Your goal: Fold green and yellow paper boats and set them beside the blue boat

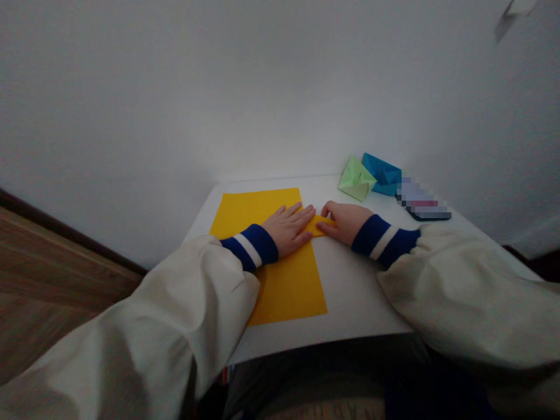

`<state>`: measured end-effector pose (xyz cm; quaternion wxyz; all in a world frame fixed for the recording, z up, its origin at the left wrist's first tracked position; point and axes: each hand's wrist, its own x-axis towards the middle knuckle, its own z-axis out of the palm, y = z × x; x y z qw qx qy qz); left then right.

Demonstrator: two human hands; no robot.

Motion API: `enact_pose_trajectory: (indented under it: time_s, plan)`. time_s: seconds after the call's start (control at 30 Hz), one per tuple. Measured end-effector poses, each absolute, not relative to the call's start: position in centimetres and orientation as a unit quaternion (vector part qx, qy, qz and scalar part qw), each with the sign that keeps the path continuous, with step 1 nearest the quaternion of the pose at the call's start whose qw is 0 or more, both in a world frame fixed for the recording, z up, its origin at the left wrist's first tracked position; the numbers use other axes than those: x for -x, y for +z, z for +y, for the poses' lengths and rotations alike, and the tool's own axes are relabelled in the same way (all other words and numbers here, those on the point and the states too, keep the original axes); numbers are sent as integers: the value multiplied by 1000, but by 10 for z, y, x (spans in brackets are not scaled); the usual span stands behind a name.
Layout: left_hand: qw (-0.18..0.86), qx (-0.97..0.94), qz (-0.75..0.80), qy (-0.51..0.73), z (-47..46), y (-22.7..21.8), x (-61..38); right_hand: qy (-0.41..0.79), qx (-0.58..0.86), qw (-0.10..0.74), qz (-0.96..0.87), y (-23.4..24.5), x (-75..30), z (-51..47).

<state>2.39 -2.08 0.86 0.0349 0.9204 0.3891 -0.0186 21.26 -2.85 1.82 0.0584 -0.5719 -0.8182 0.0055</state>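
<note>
A large sheet of yellow paper (293, 286) lies flat on the white table. My left hand (289, 229) rests on it near its right edge, fingers spread. Beside that edge is a small folded piece of yellow paper (321, 226). The fingers of my left hand reach over its left end. My right hand (349, 221) pinches its right end between thumb and fingers. How the small piece is folded underneath the hands is hidden.
A light green folded paper (356, 178) and a blue folded paper (381, 175) sit at the back right of the white table (371, 309). A phone (422, 201) with a blurred screen lies beside them. A wall rises behind; a wooden panel (56, 262) is at the left.
</note>
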Motion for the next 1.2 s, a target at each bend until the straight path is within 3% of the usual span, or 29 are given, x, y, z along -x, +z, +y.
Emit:
enact_pose_trajectory:
  time_s: [0.23,0.5,0.87,1.2]
  plan:
    - [26,-921,389,-29,-22,9,-21,26,566,73,-821,19,-212,-28]
    - [12,-918,395,-35,-25,11,-19,148,564,102,-806,19,-228,-18]
    - [26,-913,405,-46,-25,8,-20,176,600,-29,-780,32,-232,-14]
    - [35,-912,407,-43,-26,3,-18,248,604,-58,-755,29,-243,-8]
